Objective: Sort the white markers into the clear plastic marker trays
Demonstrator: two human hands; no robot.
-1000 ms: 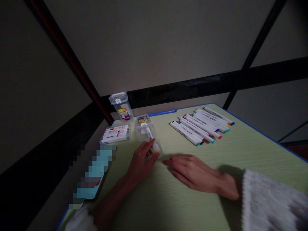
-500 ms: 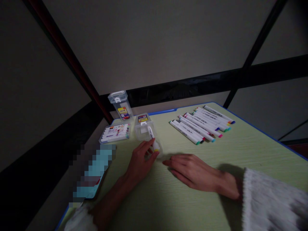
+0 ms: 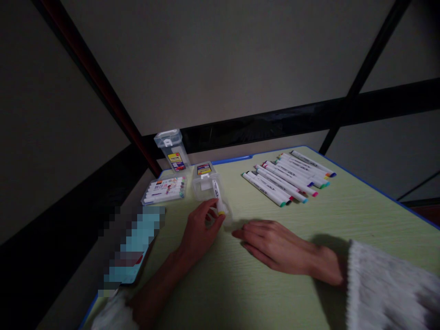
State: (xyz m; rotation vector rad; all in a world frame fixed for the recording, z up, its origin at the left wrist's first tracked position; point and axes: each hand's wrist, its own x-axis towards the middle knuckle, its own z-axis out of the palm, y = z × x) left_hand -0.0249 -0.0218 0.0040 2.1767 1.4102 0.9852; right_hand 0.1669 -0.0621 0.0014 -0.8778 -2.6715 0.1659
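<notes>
My left hand pinches a white marker with a yellow end between thumb and fingertips. The marker leans with its yellow end toward me, over a clear plastic case that lies open on the table. The case's lid part reaches toward me beneath the marker. Resting on the tabletop to the right is my right hand, its fingers loosely stretched out and nothing in them.
White markers with coloured ends lie in a row at the right. A clear lidded box stands at the back left. Before it lies a flat pack of markers. A pixelated light-blue object lies at the left edge. Behind the table is a wall.
The marker in my left hand has turned slightly, its lower end shifting a little left. My left fingers have moved slightly with it. My right hand stays put.
</notes>
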